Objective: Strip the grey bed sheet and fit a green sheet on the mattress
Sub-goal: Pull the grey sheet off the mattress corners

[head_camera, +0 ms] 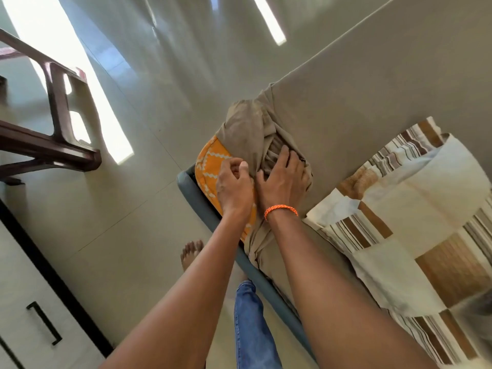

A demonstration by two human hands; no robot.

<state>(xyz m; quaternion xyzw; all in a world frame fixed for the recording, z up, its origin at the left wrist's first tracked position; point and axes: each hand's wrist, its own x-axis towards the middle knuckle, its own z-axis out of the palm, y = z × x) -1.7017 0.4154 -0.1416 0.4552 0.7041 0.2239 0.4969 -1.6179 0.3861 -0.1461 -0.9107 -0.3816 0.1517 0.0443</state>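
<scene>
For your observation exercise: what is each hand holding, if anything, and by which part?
Left hand pinches the grey sheet at its bunched corner edge over the orange mattress. Right hand rests on the bunched folds, fingers spread.

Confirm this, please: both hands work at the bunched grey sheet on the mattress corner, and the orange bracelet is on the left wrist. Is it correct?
Not quite. The head view shows the orange bracelet on the right wrist, not the left. The rest holds: the left hand and right hand both work at the bunched grey sheet on the mattress corner.
</scene>
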